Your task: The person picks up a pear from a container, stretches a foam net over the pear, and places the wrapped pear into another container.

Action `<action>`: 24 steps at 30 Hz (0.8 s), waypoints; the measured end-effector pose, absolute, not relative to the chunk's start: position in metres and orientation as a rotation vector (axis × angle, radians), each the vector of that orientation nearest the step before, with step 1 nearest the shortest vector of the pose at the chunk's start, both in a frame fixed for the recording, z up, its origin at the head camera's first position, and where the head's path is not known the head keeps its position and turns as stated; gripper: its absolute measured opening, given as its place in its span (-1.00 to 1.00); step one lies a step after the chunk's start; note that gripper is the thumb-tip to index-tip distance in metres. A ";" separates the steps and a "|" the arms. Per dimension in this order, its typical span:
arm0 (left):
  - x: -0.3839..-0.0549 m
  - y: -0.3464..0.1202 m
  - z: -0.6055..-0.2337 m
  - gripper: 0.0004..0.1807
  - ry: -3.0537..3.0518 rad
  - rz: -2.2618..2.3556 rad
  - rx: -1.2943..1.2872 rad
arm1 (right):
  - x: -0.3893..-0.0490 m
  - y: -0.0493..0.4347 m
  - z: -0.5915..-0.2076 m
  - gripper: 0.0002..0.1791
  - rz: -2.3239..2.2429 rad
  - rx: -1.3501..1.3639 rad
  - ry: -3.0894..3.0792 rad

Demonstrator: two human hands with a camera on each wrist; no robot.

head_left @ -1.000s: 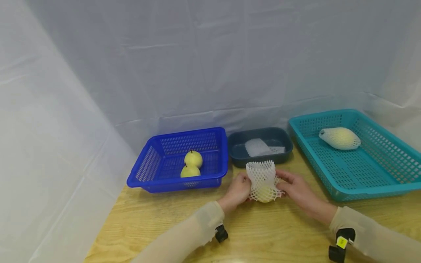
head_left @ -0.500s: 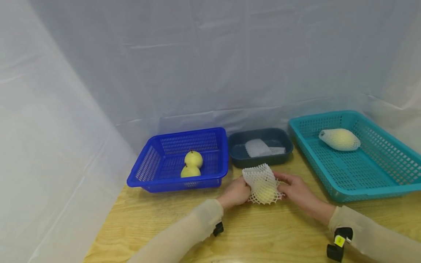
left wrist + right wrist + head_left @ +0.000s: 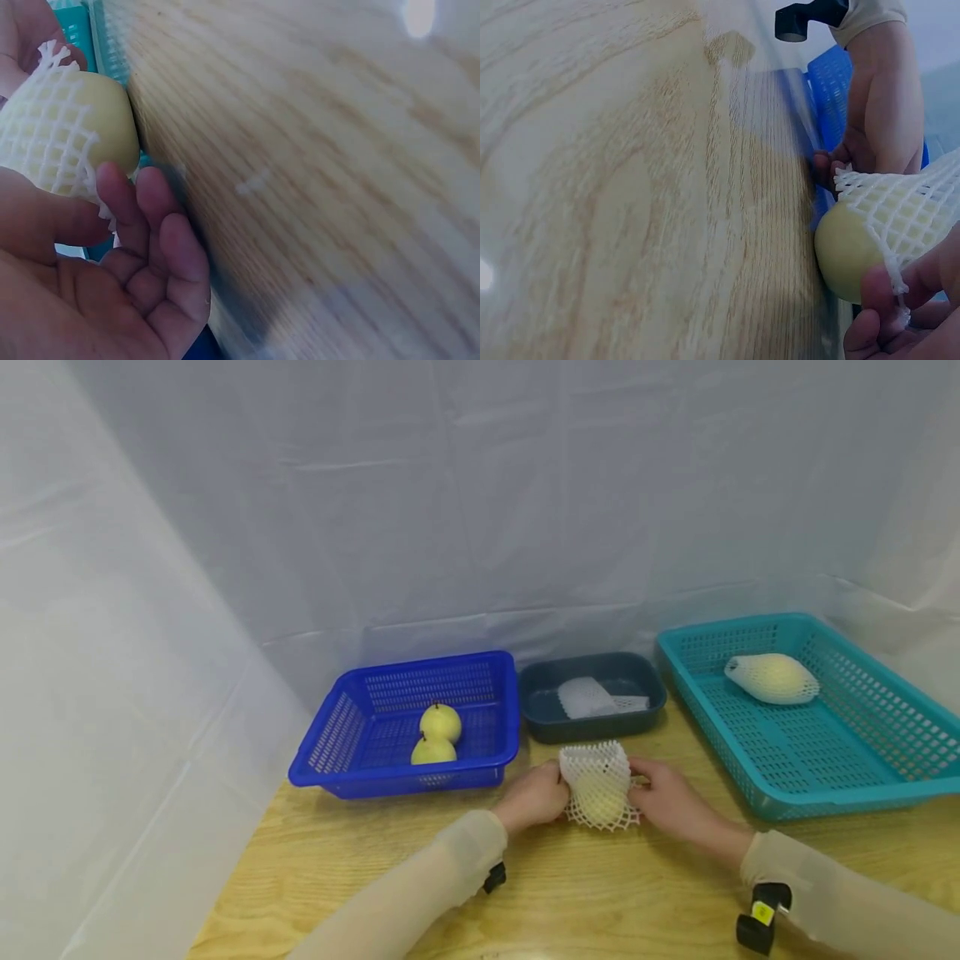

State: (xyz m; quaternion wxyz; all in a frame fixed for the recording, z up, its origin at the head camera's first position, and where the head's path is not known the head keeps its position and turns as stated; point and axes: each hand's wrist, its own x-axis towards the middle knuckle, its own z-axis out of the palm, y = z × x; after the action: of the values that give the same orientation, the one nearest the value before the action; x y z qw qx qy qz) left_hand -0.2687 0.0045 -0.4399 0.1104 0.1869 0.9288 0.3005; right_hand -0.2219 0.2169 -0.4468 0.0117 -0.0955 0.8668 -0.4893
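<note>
A white foam net sleeve [image 3: 596, 764] is drawn over a pale yellow pear [image 3: 843, 253] just above the wooden table's front middle. My left hand [image 3: 536, 795] pinches the sleeve's left edge between thumb and index finger, its other fingers curled loosely below. On the opposite side, my right hand [image 3: 675, 803] pinches the flared edge with thumb and fingertips. Net covers much of the pear, but its near end is bare in both wrist views. The sleeve's far end rises beyond the fruit toward the dark tray.
At the left, a blue basket [image 3: 405, 772] holds two pears [image 3: 440, 724]. A dark teal tray [image 3: 592, 727] behind the hands contains more foam nets [image 3: 587, 697]. Right of it, a turquoise basket [image 3: 795, 752] bears a net-wrapped pear [image 3: 776, 678].
Both hands have drawn the sleeve slightly toward the person and further over the pear, so its near end now shows through the mesh. The sleeve's far end tilted left, then straightened.
</note>
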 end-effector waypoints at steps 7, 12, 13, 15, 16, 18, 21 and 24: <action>-0.269 0.003 -0.438 -0.77 2.752 0.888 0.566 | -0.221 0.213 -0.444 -0.40 -1.408 -0.313 2.804; -0.269 0.002 -0.437 -0.73 2.821 0.788 0.559 | -0.224 0.213 -0.445 -0.42 -1.363 -0.317 2.813; -0.269 0.003 -0.437 -0.72 2.832 0.767 0.558 | -0.224 0.214 -0.446 -0.43 -1.355 -0.324 2.812; -0.270 0.003 -0.437 -0.72 2.847 0.736 0.559 | -0.226 0.216 -0.447 -0.48 -1.322 -0.340 2.821; -0.270 0.003 -0.437 -0.72 2.849 0.730 0.558 | -0.226 0.217 -0.448 -0.51 -1.298 -0.349 2.832; -0.270 0.003 -0.438 -0.72 2.847 0.722 0.558 | -0.228 0.218 -0.451 -0.55 -1.247 -0.371 2.862; -0.271 0.003 -0.439 -0.73 2.843 0.718 0.558 | -0.229 0.220 -0.455 -0.56 -1.184 -0.405 2.906; -0.271 0.002 -0.439 -0.77 2.854 0.713 0.558 | -0.231 0.221 -0.457 -0.55 -1.164 -0.440 2.935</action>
State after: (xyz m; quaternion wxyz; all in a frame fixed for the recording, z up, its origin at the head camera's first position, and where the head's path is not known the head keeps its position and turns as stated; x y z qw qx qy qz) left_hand -0.2707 0.0021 -0.4385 0.0738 0.1860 0.9506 0.2375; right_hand -0.2308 0.2207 -0.4571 -0.0231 -0.1381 0.9204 -0.3651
